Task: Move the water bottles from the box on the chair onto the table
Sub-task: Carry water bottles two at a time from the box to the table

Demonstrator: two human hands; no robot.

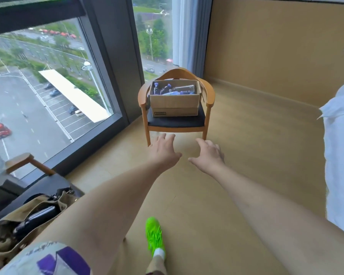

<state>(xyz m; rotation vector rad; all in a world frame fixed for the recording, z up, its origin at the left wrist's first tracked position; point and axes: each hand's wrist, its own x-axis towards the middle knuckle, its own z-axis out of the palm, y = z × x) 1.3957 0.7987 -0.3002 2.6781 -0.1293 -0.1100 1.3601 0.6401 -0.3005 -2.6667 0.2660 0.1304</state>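
At frame centre, an open brown cardboard box (175,100) of blue-capped clear plastic water bottles (172,89) sits on a wooden black-seated armchair (176,121). Below it, left hand (163,150) and right hand (208,155) reach forward, each grip loosely spread, holding nothing.

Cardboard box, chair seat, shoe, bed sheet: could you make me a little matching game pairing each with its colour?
Things:
1. cardboard box
2. chair seat
3. shoe
4. bed sheet

Colours:
A. white
B. bright green
C. brown
D. black

Pairs: 1-C, 2-D, 3-B, 4-A
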